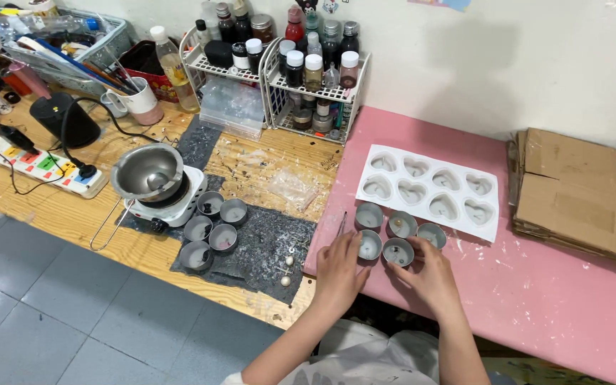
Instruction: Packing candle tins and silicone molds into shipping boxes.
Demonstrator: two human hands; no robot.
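Note:
Several small round metal tins (398,225) sit clustered on the pink table (536,285), just in front of a white heart-shaped mould tray (429,189). My left hand (340,272) rests beside the front left tin (369,245), fingers touching its side. My right hand (429,274) cups the front middle tin (398,252) from the right. A thin metal tool (341,224) lies just left of the tins.
Several more tins (209,224) stand on a dark mat (265,246) beside a small white hot plate with a steel melting pot (148,175). A power strip (40,165), wire racks of bottles (311,78), a cup of tools (137,100) and flattened cardboard (579,192) surround the work area.

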